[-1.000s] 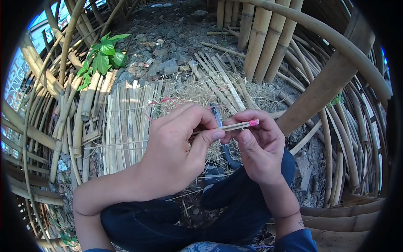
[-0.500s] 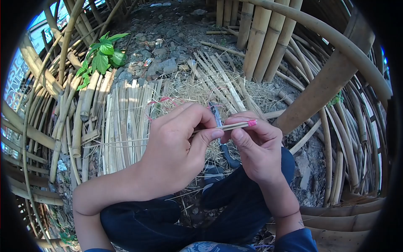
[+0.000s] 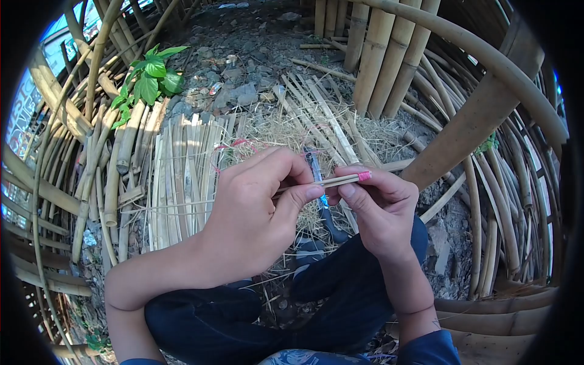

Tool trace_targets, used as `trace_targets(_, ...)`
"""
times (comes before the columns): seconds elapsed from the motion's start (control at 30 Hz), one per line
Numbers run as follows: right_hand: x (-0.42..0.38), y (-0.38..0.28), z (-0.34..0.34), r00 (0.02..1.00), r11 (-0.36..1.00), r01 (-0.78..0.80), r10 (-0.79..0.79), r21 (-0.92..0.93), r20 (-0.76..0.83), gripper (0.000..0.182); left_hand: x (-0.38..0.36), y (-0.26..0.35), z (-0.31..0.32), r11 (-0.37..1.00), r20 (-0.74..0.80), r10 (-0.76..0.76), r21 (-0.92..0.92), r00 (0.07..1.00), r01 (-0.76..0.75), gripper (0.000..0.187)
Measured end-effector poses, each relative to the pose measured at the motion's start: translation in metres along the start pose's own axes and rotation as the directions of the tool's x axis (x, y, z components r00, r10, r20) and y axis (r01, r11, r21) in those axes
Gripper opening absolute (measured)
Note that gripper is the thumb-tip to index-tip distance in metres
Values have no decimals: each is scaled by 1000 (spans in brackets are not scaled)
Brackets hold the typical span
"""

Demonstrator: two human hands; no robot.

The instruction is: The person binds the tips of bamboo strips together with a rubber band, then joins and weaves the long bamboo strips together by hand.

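Thin bamboo strips [image 3: 339, 180] lie together between my two hands, with a pink binding [image 3: 364, 176] wrapped round their right end. My left hand [image 3: 261, 201] pinches the strips between thumb and fingers at their left part. My right hand [image 3: 384, 207] holds them near the pink end, thumb in front and fingers behind. Behind and below the strips, a knife-like tool [image 3: 328, 222] with a dark curved handle lies on the straw, partly hidden by my hands.
Split bamboo slats [image 3: 182, 176] lie in a row at the left, and more slats [image 3: 322, 115] lie ahead on straw. Bamboo poles [image 3: 389, 61] stand at the upper right. A thick pole [image 3: 468, 128] slants at the right. A green plant [image 3: 149, 76] grows at the upper left.
My right hand has shifted slightly right and its grip has turned a little. The pink end sits slightly higher. My left hand has barely moved.
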State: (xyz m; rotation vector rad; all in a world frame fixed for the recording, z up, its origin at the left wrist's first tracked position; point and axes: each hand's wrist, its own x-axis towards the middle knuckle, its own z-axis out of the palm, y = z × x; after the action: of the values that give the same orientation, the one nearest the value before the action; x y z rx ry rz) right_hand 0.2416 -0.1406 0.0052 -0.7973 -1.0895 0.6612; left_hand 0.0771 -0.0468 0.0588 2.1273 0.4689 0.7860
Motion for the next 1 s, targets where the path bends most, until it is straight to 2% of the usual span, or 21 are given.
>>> trace_targets(0.33, -1, 1, 2, 994, 973, -75, 89, 219, -55, 18, 0, 1, 1, 995, 24, -81, -62, 996, 83, 7)
trace_targets(0.5, 3, -10, 2, 999, 1000, -29, 29, -4, 15, 21, 1, 0, -1, 994, 12, -78, -78, 997, 79, 7)
trace_targets(0.6, 4, -9, -2, 999, 998, -37, 39, -49, 31, 22, 0, -1, -1, 996, 30, -66, -55, 997, 67, 7)
trace_targets(0.73, 5, -5, -5, 998, 997, 33, -29, -67, 60, 22, 0, -1, 0, 995, 42, -79, -51, 996, 81, 8)
trace_targets(0.83, 3, -5, -5, 998, 998, -55, 55, -5, 21, 22, 0, -1, 1, 995, 53, -81, -46, 995, 83, 8)
trace_targets(0.9, 3, -2, -2, 993, 986, -108, 113, 126, -32, 21, 0, -1, 1, 996, 50, -82, -43, 995, 84, 8)
trace_targets(1.0, 3, -8, -1, 992, 992, -122, 122, 17, -18, 21, 0, -1, 0, 995, 45, -88, -43, 995, 90, 8)
